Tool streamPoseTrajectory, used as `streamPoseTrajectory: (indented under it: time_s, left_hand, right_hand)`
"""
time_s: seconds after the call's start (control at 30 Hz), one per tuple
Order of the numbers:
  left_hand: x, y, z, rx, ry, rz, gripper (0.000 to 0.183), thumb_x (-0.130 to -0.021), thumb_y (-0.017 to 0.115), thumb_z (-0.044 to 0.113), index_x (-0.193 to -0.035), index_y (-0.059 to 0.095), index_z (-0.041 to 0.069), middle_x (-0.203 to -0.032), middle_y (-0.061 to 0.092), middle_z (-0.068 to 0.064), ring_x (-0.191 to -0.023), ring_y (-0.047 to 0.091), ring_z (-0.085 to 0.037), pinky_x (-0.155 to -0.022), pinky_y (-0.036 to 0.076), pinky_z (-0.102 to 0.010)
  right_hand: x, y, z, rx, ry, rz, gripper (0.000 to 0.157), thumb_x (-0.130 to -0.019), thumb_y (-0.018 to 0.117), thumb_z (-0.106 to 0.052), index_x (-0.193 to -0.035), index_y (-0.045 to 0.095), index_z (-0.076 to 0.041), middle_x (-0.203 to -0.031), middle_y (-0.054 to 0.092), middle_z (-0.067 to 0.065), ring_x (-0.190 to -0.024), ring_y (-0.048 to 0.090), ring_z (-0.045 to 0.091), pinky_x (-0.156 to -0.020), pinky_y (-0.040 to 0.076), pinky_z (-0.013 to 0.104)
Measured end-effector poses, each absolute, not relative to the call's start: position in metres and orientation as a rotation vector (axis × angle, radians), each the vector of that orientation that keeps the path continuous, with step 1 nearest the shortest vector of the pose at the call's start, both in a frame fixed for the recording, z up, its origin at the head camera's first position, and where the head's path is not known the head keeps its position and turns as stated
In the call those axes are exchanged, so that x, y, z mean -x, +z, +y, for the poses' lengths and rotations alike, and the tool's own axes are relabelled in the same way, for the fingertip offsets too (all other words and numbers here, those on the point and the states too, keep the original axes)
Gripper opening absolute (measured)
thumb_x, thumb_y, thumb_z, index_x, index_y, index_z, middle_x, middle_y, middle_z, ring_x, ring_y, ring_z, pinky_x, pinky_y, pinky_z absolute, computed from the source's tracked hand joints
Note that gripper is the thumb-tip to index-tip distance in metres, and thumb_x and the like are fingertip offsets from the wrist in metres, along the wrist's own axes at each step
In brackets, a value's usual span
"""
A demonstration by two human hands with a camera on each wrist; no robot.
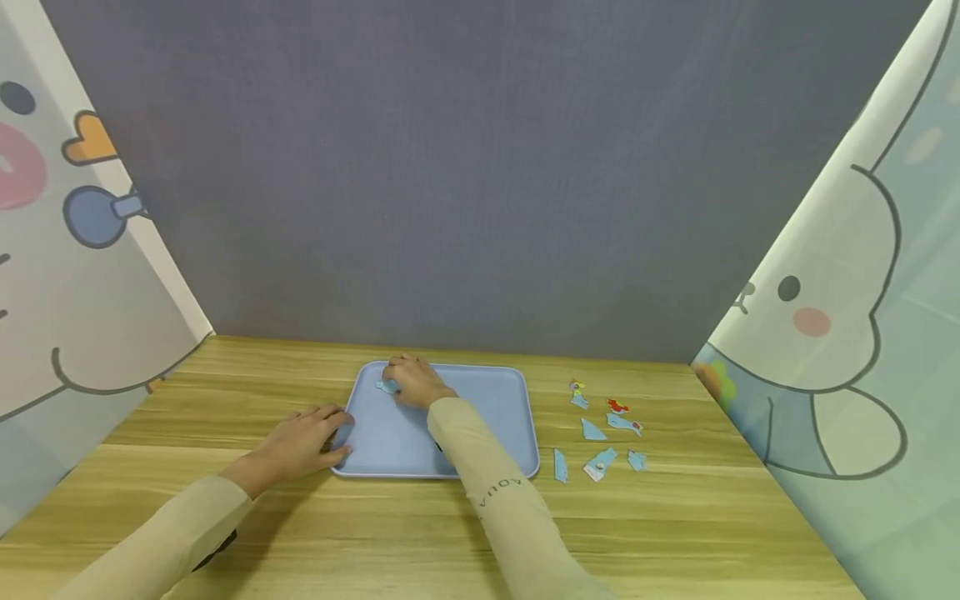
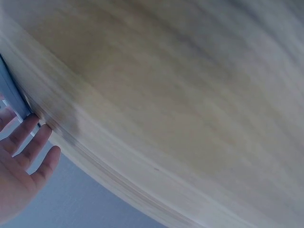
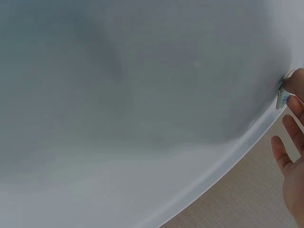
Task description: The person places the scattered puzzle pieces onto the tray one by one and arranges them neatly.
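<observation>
A shallow light-blue tray [image 1: 491, 408] lies on the wooden table. Over its back left corner, my right hand [image 1: 414, 382] pinches a small flat light-blue puzzle piece [image 1: 385, 386]. In the right wrist view, thumb and index finger hold this piece [image 3: 281, 99] close to the tray's rim, with the other fingers spread away from it. At the tray's left side rests my left hand [image 1: 296, 443], its fingertips on the rim. The left wrist view has these fingers [image 2: 33, 145] loosely extended, with the tray's edge [image 2: 13, 92] beside them.
Right of the tray, several irregular puzzle pieces lie scattered, among them a red one [image 1: 617, 406], a blue triangle [image 1: 592, 430] and a narrow strip [image 1: 560, 465]. A grey panel [image 1: 450, 208] stands behind the table [image 1: 675, 533], with cartoon-printed sheets [image 1: 825, 292] at both sides.
</observation>
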State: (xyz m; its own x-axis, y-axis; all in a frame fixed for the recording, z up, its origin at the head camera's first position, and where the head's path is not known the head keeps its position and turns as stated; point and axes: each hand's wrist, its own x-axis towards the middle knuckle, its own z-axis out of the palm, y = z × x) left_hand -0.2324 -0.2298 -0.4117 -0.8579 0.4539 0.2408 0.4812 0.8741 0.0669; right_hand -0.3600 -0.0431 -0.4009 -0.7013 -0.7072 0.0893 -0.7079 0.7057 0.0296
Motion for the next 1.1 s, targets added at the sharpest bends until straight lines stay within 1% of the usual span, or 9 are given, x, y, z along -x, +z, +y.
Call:
streamPoseTrajectory:
  time_s: [0.4,0.67,0.87,1.1]
  left_hand:
    - [0.233,-0.416,-0.23,0.708,-0.191,-2.803,0.045,-0.081,0.067,0.036,-0.113,0.06,0.005,-0.115,0.058,-0.016,-0.102,0.057,-0.038,-0.077,0.047,-0.058]
    - [0.233,-0.415,-0.23,0.698,-0.189,-2.816,0.045,-0.081,0.067,0.035,-0.113,0.059,0.004,-0.116,0.058,-0.017,-0.103,0.057,-0.039,-0.077,0.047,-0.059]
    - [0.234,-0.415,-0.23,0.708,-0.193,-2.815,0.045,-0.081,0.067,0.035,-0.113,0.06,0.005,-0.115,0.058,-0.017,-0.102,0.057,-0.039,-0.076,0.048,-0.059]
    - [0.233,-0.414,-0.23,0.705,-0.197,-2.819,0.045,-0.081,0.067,0.035,-0.113,0.06,0.005,-0.115,0.058,-0.016,-0.103,0.057,-0.038,-0.077,0.048,-0.059]
  right_hand:
    - [0.36,-0.399,-0.04,-1.165,-0.021,-2.796,0.034,-0.082,0.068,-0.02,-0.116,0.062,-0.022,-0.122,0.056,-0.009,-0.12,0.045,0.011,-0.103,0.038,0.038]
    - [0.356,-0.398,-0.034,-1.183,-0.033,-2.79,0.032,-0.082,0.068,-0.022,-0.113,0.063,-0.022,-0.12,0.057,-0.008,-0.12,0.046,0.011,-0.103,0.038,0.041]
    - [0.355,-0.397,-0.029,-1.195,-0.064,-2.785,0.03,-0.082,0.067,-0.022,-0.112,0.063,-0.021,-0.116,0.057,-0.007,-0.117,0.048,0.011,-0.101,0.04,0.039]
    - [0.356,-0.396,-0.021,-1.226,-0.064,-2.787,0.031,-0.082,0.066,-0.022,-0.113,0.062,-0.021,-0.117,0.056,-0.007,-0.12,0.046,0.012,-0.103,0.038,0.042]
